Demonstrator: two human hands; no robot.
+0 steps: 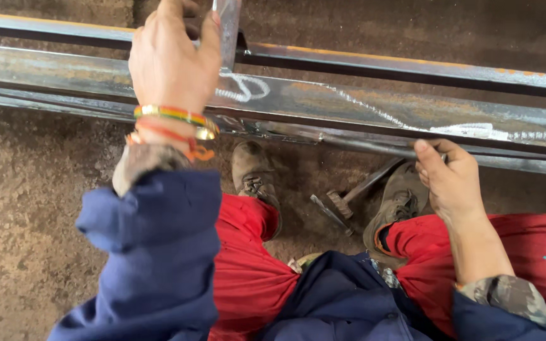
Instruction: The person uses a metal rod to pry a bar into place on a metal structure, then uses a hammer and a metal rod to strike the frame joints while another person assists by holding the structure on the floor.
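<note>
**Kid:** Where the long steel beam (361, 104) runs across the top of the frame, what is the left hand (172, 63) doing?

**Helper:** It is up in the upper left. Its fingers (210, 35) are wrapped tight around a thin upright metal bar (229, 31) that stands on the beam. Bright bangles (175, 117) and an orange thread sit on that wrist.

**Kid:** And the right hand (451, 183)?

**Helper:** It is at the right middle of the frame. Its fingers (431, 155) are curled around a thin rod (374, 146) that runs along just under the beam. The thumb presses on top of the rod.

**Kid:** What are the white squiggles?

**Helper:** Chalk marks (244, 87) on the beam, close to the left hand.

**Kid:** What is on the ground?

**Helper:** A hammer (342, 202) lies on the dirt floor (26, 208) in the middle of the frame, between two dusty shoes (254, 173). It is just left of the right hand and not touching it. Red trousers (248, 265) and blue sleeves (153, 252) fill the bottom of the frame.
</note>
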